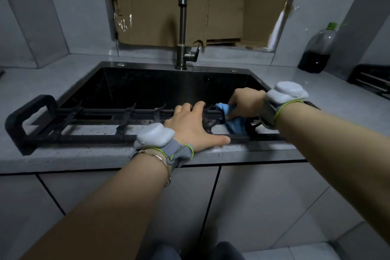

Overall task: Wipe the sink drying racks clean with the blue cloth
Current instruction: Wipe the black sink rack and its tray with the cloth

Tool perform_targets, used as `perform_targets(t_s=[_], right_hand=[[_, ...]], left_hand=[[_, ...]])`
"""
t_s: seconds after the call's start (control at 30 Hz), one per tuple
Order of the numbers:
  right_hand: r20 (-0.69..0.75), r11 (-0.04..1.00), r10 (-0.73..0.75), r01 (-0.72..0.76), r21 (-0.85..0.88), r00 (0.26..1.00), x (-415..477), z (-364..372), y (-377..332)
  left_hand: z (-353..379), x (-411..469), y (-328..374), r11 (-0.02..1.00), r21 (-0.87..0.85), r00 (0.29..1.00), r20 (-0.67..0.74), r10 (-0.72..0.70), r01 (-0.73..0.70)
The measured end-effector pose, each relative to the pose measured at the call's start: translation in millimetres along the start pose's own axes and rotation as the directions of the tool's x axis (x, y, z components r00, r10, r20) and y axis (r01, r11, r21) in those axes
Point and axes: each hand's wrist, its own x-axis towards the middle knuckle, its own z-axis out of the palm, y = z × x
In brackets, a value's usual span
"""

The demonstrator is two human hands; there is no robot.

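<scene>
Forearms (pixel 126 196) are stretched out over the counter edge, rack wiping at the sink

Left hand (pixel 194 127) is laid flat on the black drying rack (pixel 95 138), fingers spread and relaxed, thumb stretched along the front rail. Blue cloth (pixel 234 121) is gripped by the right hand (pixel 247 101) and pressed onto the rack's right end, just beside the left fingertips. Rack is set across the front of the dark sink (pixel 147 86), looped handle resting on the grey counter (pixel 42 82) at left. Grey bands are strapped on both wrists. Faucet (pixel 182 17) is backed by cardboard (pixel 221 2), and a green-capped bottle (pixel 318 48) is parked far right.
</scene>
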Motion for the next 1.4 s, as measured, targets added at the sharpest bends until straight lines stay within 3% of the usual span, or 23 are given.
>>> perform_targets(t_s=[0.1,0.17,0.23,0.3,0.37,0.47,0.53,0.6,0.67,0.73,0.77,0.87,0.97,1.1,1.27,1.4], right_hand=[[-0.162,0.965,0.051,-0.007,0.263,0.985,-7.4,3.3,11.9],[-0.266,0.838,0.133,0.035,0.544,0.955,-20.4,-4.1,18.2],[-0.215,0.780,0.089,0.066,0.622,0.973,-44.0,-17.4,23.6],[-0.029,0.876,-0.046,0.055,0.480,0.999,-68.2,-23.0,23.5],[0.117,0.972,-0.131,0.104,0.213,0.984,-81.0,-17.1,16.9],[0.117,0.976,-0.152,0.168,-0.141,0.981,-76.5,-0.1,-0.2],[0.111,0.951,-0.183,0.204,-0.233,0.977,-70.6,8.7,-13.9],[0.135,0.951,-0.245,0.265,-0.157,0.960,-69.1,12.2,-23.8],[0.156,0.959,-0.267,0.245,0.146,0.951,-72.9,12.3,-26.6],[0.065,0.892,-0.215,0.169,0.420,0.975,-77.7,12.7,-22.7],[-0.024,0.866,-0.182,0.172,0.469,0.983,-79.7,13.8,-18.3],[-0.191,0.920,-0.243,0.288,0.267,0.951,-81.0,19.7,-5.8],[-0.107,0.968,-0.247,0.250,0.011,0.963,-84.8,15.9,3.7],[-0.088,0.969,-0.209,0.194,-0.153,0.974,-80.1,10.1,-2.4],[-0.193,0.957,-0.289,0.279,-0.075,0.938,-68.1,26.4,-31.1],[-0.128,0.983,-0.181,0.178,-0.036,0.975,-76.1,22.2,-10.4]], left_hand=[[0.0,-0.5,0.8,1.000,0.009,1.000,0.016,0.000,0.000],[-1.1,0.9,1.3,1.000,-0.007,0.999,0.033,0.003,-0.003],[-4.2,3.9,0.2,0.998,-0.055,0.997,0.076,0.015,-0.011],[-8.0,7.9,-2.8,0.994,-0.103,0.986,0.158,0.047,-0.031],[-10.1,11.2,-6.4,0.994,-0.095,0.973,0.221,0.071,-0.051],[-7.7,12.8,-7.2,0.997,-0.031,0.962,0.262,0.074,-0.068],[-5.6,13.0,-8.1,0.998,-0.016,0.964,0.257,0.069,-0.067],[-5.5,13.9,-8.7,0.997,-0.028,0.965,0.250,0.075,-0.070],[-5.6,15.3,-9.9,0.996,-0.041,0.966,0.244,0.083,-0.075],[-5.1,15.9,-10.8,0.996,-0.041,0.968,0.237,0.087,-0.079],[-4.8,16.2,-10.7,0.996,-0.043,0.969,0.234,0.085,-0.077],[-5.6,16.1,-11.1,0.996,-0.051,0.970,0.231,0.080,-0.071],[-6.6,14.5,-9.2,0.996,-0.055,0.970,0.228,0.080,-0.069],[-6.3,13.6,-8.6,0.996,-0.057,0.972,0.222,0.074,-0.063],[-5.8,12.0,-5.4,0.997,-0.034,0.974,0.214,0.071,-0.066],[-8.6,10.0,-7.8,0.997,-0.049,0.977,0.204,0.068,-0.059]])
